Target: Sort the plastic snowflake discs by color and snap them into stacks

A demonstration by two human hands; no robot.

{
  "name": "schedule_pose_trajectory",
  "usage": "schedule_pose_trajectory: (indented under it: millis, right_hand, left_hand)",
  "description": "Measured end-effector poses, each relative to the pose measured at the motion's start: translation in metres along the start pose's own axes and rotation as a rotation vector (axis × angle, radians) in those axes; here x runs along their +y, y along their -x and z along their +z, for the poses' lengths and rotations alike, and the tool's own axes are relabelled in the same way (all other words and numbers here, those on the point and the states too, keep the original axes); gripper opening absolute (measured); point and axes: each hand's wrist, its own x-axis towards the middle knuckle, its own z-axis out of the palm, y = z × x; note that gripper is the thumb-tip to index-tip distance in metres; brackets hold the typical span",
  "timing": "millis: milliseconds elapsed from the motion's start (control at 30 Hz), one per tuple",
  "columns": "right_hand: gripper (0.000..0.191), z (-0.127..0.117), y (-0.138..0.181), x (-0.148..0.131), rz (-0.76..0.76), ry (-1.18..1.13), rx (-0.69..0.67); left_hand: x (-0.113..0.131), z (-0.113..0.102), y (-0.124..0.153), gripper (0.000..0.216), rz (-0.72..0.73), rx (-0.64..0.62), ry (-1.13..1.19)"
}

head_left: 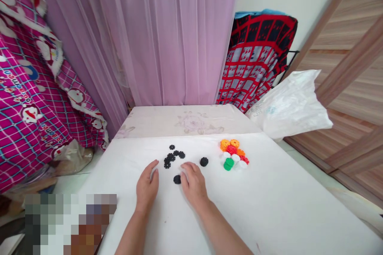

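Note:
My left hand (pixel 147 186) hovers over or rests on the white tabletop, thumb and fingers apart, holding nothing. To its upper right lies a loose cluster of small black notched discs (pixel 169 157), like snowflake-shaped building pieces. My right hand (pixel 194 184) is open, its fingers curved and spread from the thumb. A black disc stack (pixel 177 179) sits right beside that thumb; whether they touch I cannot tell. Another black stack (pixel 204 161) stands just beyond the right hand's fingers.
Farther right are stacks of orange discs (pixel 225 144), red discs (pixel 231 150), white discs (pixel 241 164) and green discs (pixel 228 164). The white-covered table (pixel 269 207) has a floral cloth (pixel 194 121) at its far end. A white plastic bag (pixel 290 105) stands at the far right corner.

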Motion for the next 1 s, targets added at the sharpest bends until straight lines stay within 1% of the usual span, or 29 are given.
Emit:
schedule_pose_trajectory:
  millis: [33,67,167,233,333,500,633,700,767,900,933,1000]
  right_hand:
    - [0.029,0.002,-0.008,0.002,0.01,0.015,0.01]
    - [0.031,0.003,-0.017,0.002,0.045,0.043,-0.008]
    - [0.035,0.004,-0.045,-0.002,0.26,0.188,-0.155]
    - [0.034,0.003,-0.06,-0.007,0.363,0.272,-0.246]
    - [0.031,0.003,-0.068,-0.014,0.414,0.356,-0.318]
    - [0.024,0.008,-0.067,-0.017,0.424,0.432,-0.328]
    - [0.022,0.013,-0.067,-0.014,0.411,0.436,-0.288]
    - [0.02,0.014,-0.064,-0.009,0.388,0.4,-0.251]
    - [0.02,0.012,-0.054,-0.001,0.336,0.298,-0.188]
    - [0.02,-0.001,-0.016,0.016,0.213,-0.053,-0.046]
    - [0.02,-0.006,-0.006,0.019,0.191,-0.121,-0.035]
    - [0.02,-0.014,0.009,0.021,0.147,-0.18,-0.068]
  left_hand:
    - [0.0,0.001,-0.001,0.036,0.006,0.006,0.001]
    - [0.0,0.001,-0.001,0.036,0.011,0.016,0.003]
    - [0.0,0.002,-0.002,0.035,0.023,0.03,0.013]
    - [0.0,0.003,-0.003,0.034,0.033,0.032,0.016]
    - [0.001,0.004,-0.005,0.034,0.041,0.032,0.014]
    - [0.003,0.004,-0.006,0.034,0.037,0.029,-0.007]
    - [0.003,0.005,-0.006,0.033,0.054,0.035,-0.01]
    - [0.004,0.005,-0.007,0.033,0.061,0.034,-0.01]
    - [0.003,0.005,-0.007,0.033,0.065,0.04,-0.006]
    - [0.003,0.006,-0.006,0.033,0.061,0.047,-0.003]
    - [0.003,0.006,-0.005,0.033,0.059,0.045,-0.004]
    - [0.004,0.006,-0.004,0.033,0.056,0.041,-0.005]
